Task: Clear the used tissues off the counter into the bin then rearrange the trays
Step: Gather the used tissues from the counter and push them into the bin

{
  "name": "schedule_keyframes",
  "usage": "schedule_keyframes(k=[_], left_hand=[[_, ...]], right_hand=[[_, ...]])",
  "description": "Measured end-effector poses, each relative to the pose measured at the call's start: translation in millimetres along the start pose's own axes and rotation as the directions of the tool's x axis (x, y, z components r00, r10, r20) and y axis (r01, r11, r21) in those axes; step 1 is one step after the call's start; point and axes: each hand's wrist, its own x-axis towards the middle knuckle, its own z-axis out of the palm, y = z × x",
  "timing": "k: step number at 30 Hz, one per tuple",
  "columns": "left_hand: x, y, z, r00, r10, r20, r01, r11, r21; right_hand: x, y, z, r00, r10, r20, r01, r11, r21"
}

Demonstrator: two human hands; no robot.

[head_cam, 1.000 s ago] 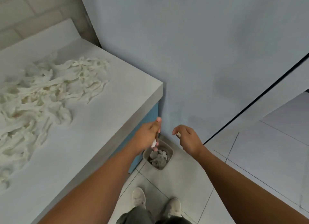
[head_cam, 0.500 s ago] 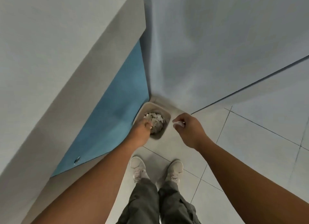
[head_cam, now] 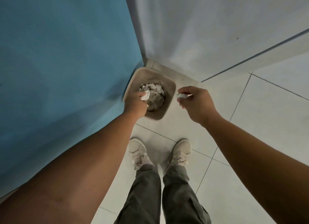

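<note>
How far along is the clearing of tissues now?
Done: crumpled tissues already lie in the bin. In hand: the left hand holds a white tissue over the bin; the right hand pinches a small tissue just outside its rim. Left: dropping both; counter and trays are out of view.

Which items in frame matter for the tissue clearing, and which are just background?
Job: left hand gripping a tissue wad over the bin; right hand pinching a second tissue beside it; binned tissues.
Background: blue cabinet panel, floor tiles, shoes, wall.
</note>
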Motion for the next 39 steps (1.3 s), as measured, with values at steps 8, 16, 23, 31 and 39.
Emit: schedule_keyframes(k=[8,16,23,31,39], left_hand=[[13.9,-17.8,4.2,0.997,-0.075,0.020,0.075,0.997,-0.009],[8.6,-30.2,-1.6,0.997,-0.060,-0.055,0.056,0.996,-0.071],[13.8,-38.5,6.9,0.999,-0.010,-0.047,0.009,1.000,-0.028],[-17.4,-9.9,-14.9,0.993,0.095,-0.075,-0.095,0.995,0.010],[-126.8,67.9,-80.3,0.898,0.411,-0.156,-0.373,0.901,0.223]], right_hand=[[10.7,24.8,28.2,1.000,0.028,0.014,-0.027,0.999,-0.033],[44.1,14.3,80.9,0.996,-0.072,0.060,0.076,0.994,-0.074],[79.1,24.7,111.9,0.987,-0.057,0.151,0.101,0.948,-0.303],[28.6,9.0,57.0,0.959,-0.182,0.217,0.260,0.871,-0.417],[-66.4,-76.4,-31.1,0.937,-0.303,0.172,0.348,0.827,-0.441]])
